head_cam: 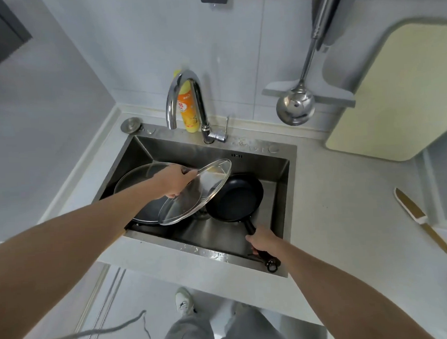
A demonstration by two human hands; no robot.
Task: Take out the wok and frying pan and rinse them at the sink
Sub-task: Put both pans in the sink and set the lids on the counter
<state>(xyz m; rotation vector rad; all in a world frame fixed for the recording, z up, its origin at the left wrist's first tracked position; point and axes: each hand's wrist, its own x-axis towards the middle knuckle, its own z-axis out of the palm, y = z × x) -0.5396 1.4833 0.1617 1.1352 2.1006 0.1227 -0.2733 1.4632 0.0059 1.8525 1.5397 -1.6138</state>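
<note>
A large dark wok (145, 210) lies in the left half of the steel sink (281, 182), mostly hidden by my forearm. My left hand (173, 181) grips the knob of a glass lid (200, 193) and holds it tilted above the wok, its right edge overlapping the frying pan. The small black frying pan (237, 198) sits in the right half of the sink. My right hand (264, 241) is closed around its black handle near the sink's front edge.
A chrome tap (183, 94) arches over the back of the sink, with an orange detergent bottle (188, 112) behind it. A steel ladle (296, 106) hangs on the wall. A pale cutting board (397, 92) leans at right, and a knife (419, 218) lies on the counter.
</note>
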